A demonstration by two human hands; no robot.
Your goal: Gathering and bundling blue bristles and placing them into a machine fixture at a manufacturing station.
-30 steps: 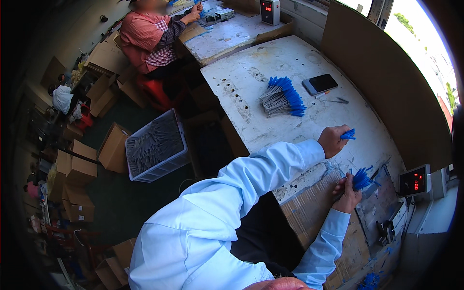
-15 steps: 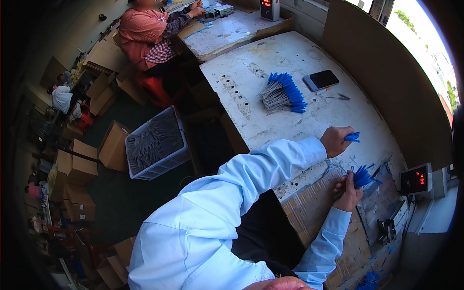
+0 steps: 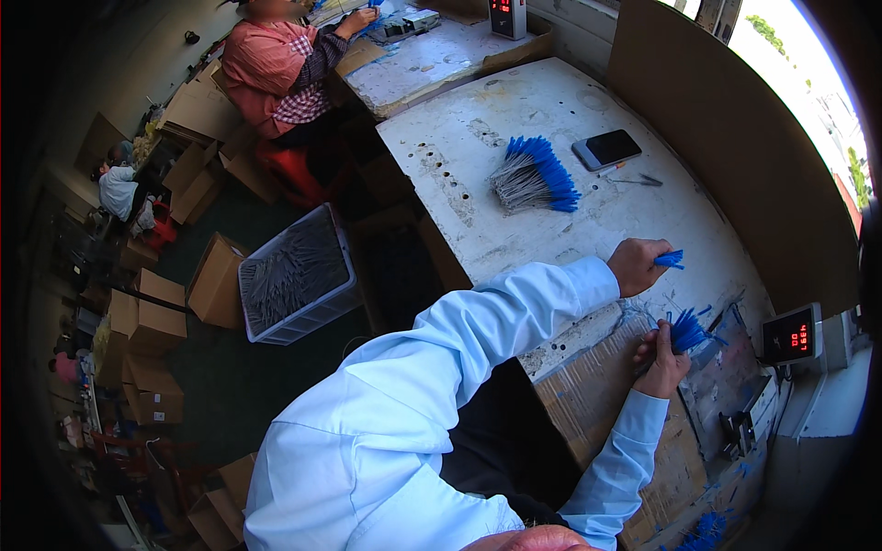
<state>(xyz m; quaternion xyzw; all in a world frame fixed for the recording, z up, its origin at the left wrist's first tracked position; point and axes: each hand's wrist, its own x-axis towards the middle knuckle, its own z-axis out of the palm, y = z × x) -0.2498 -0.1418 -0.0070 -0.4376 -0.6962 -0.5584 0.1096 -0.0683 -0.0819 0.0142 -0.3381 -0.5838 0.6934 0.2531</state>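
Observation:
My left hand [image 3: 638,267] is closed in a fist, with the blue ends of a few thin pieces [image 3: 670,260] sticking out on its right side. My right hand [image 3: 662,361], nearer the lower edge, has its fingers wrapped round a bunch of blue-tipped thin sticks [image 3: 687,331]. Their blue ends fan out above the thumb, and the palm hides the rest. On the white table [image 3: 432,138] beyond both hands lies a large fanned bundle of thin grey wires with blue tips [image 3: 537,174]. Beneath my right forearm is a cardboard sheet [image 3: 588,386].
A phone [image 3: 607,150] and metal tweezers [image 3: 634,179] lie beyond the bundle. A digital display box [image 3: 792,336] stands at right. More blue pieces [image 3: 706,531] lie at bottom right. A crate of grey wires [image 3: 312,317] sits on the floor. A co-worker [image 3: 271,69] sits at far left.
My two hands have hardly moved and keep their holds. The co-worker's hands have moved slightly left, and a blue piece shows in them. The display's digits have changed.

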